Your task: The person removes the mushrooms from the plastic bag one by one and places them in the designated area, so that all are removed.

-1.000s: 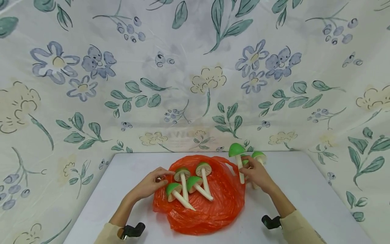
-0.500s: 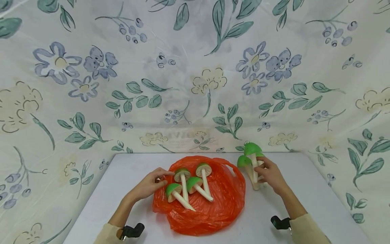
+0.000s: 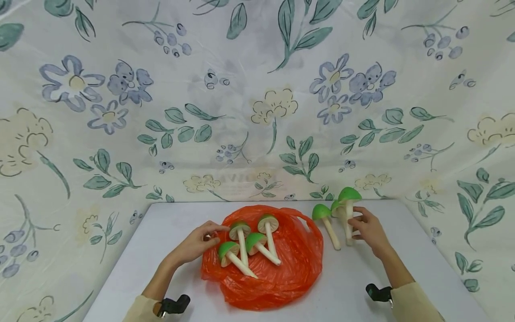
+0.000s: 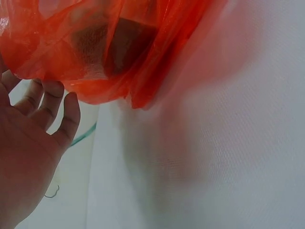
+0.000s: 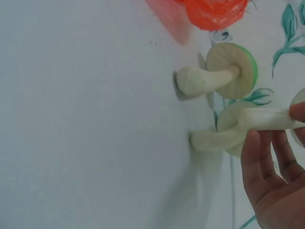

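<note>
A green-capped model mushroom (image 3: 349, 195) is pinched by its pale stem in my right hand (image 3: 370, 231), at the back right of the table. Two more mushrooms stand beside it: one (image 3: 322, 212) leans to the left, and the other (image 3: 338, 209) is partly hidden behind the held one. In the right wrist view the held stem (image 5: 267, 118) lies between thumb and fingers. My left hand (image 3: 197, 245) rests its fingers against the left rim of a red plastic bag (image 3: 297, 268). Several green-capped mushrooms (image 3: 257, 243) lie on or in the bag.
A white table (image 3: 161, 228) carries the bag and mushrooms. Behind it hangs a flower-patterned cloth (image 3: 241, 112), which also covers the sides. Black wrist cameras (image 3: 175, 304) sit below both hands.
My right hand has carried its mushroom from the bag's right edge further right, past the leaning mushroom to the one behind it. The left hand and the bag have stayed still.
</note>
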Demonstrator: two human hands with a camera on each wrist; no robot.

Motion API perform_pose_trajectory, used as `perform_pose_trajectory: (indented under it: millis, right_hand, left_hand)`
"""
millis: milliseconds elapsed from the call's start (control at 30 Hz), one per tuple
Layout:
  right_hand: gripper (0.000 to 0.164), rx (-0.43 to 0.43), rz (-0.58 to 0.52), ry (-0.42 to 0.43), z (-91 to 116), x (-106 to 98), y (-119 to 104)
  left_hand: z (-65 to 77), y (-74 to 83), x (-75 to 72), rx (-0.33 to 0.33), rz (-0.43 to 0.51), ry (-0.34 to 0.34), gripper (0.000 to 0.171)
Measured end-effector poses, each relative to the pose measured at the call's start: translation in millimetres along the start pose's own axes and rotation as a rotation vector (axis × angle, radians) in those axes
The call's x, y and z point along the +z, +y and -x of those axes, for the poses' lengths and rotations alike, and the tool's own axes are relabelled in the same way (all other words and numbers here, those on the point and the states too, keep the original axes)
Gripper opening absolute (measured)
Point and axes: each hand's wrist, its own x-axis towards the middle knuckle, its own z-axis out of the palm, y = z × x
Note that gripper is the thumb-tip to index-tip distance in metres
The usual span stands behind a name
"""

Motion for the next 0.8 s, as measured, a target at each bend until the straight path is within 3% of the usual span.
perform_pose_trajectory:
  millis: [633,800]
  right_hand:
    - [0.058,0.032,0.122,0.038,4.2,-31.1,22.7]
    - [0.059,0.034,0.107,0.039,5.4,-34.0,23.4]
  left_hand:
    - [-0.2,-2.7,0.6,-0.003,-0.006,0.005,0.037]
    - [0.7,-0.4,-0.5,-0.002,-0.003,0.003,0.037]
